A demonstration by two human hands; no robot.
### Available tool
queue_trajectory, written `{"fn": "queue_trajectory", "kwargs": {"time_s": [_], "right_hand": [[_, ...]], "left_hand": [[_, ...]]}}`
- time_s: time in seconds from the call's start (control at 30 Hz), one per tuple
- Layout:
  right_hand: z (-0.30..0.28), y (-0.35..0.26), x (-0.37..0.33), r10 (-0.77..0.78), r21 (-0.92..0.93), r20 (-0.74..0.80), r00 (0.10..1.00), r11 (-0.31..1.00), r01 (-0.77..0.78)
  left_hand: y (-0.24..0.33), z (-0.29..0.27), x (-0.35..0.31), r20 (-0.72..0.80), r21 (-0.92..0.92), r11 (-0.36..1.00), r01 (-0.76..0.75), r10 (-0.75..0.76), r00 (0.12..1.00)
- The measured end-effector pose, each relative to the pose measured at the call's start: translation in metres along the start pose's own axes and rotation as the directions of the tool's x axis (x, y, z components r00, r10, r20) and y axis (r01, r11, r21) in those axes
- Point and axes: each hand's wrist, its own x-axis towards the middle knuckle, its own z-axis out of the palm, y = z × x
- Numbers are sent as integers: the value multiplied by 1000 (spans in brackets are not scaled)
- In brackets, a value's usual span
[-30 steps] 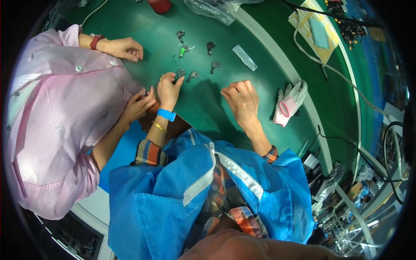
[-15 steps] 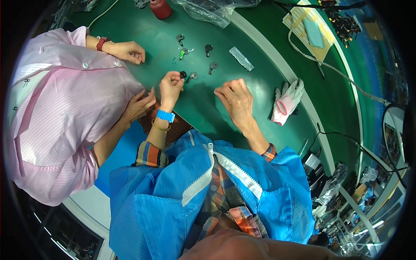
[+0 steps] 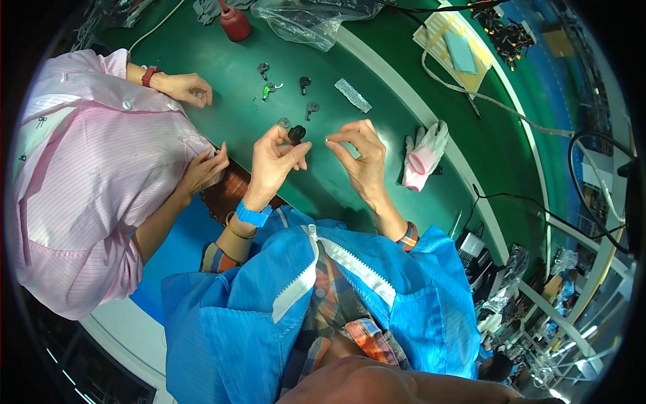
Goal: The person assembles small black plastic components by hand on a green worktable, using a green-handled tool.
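Observation:
My left hand (image 3: 276, 161) is raised above the green table (image 3: 235, 74) and pinches a small black part (image 3: 296, 134) between thumb and fingers. My right hand (image 3: 360, 158) is close beside it, thumb and forefinger pinched on a tiny pale piece (image 3: 327, 140) that is too small to make out. The two hands are a few centimetres apart. Several more small black parts (image 3: 306, 84) and one with a green bit (image 3: 268, 90) lie on the table beyond them.
A person in a pink coat (image 3: 87, 168) sits at my left, one hand (image 3: 185, 87) on the table, the other hand (image 3: 202, 172) near my left wrist. A white glove (image 3: 424, 158), a small clear packet (image 3: 352, 94), a red bottle (image 3: 234, 23), a plastic bag (image 3: 306, 17) and cables (image 3: 471, 94) lie further out.
Both my hands have lifted off the table and come together. The left now holds the black part up; the right has closed into a pinch.

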Motion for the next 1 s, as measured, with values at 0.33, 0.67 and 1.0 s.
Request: {"fn": "queue_trajectory", "kwargs": {"time_s": [0.33,0.67,1.0], "right_hand": [[-12,-25,-9,-283,-264,-135,950,934,241],[-15,-50,-18,-536,-481,-143,832,773,415],[-17,-51,-23,-617,-544,-164,769,707,452]], "left_hand": [[28,25,-29,18,-43,992,-115,116,993],[29,44,-48,-33,-177,967,-183,180,983],[29,54,-56,-13,-243,956,-163,165,986]]}}
